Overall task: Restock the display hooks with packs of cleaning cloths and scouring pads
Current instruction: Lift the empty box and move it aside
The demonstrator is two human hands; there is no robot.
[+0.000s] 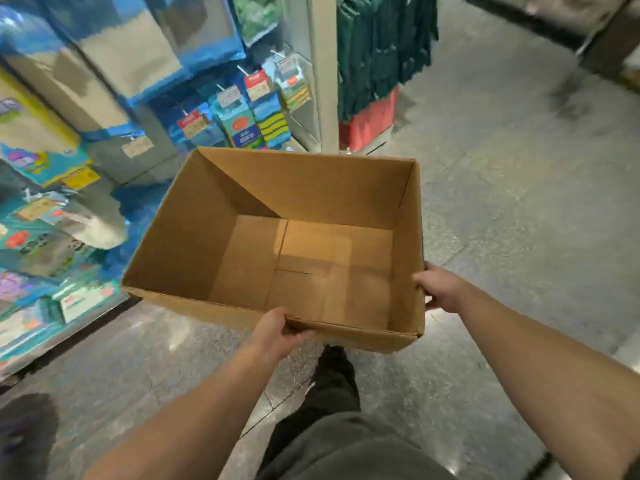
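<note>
I hold an open brown cardboard box [194,237] in front of me above the floor, and nothing lies inside it. My left hand [275,329] grips its near rim at the lower left. My right hand [438,287] clasps the near right corner. Packs of cleaning cloths and scouring pads [258,109] hang on display hooks at the upper left, beyond the box. More packs [45,216] fill the display on the far left, blurred.
A white shelf upright [323,71] stands behind the box. Dark green goods [381,46] hang to its right over a red base [369,123]. Grey speckled floor [519,174] stretches to the right. My dark trouser leg and shoe [332,375] are below the box.
</note>
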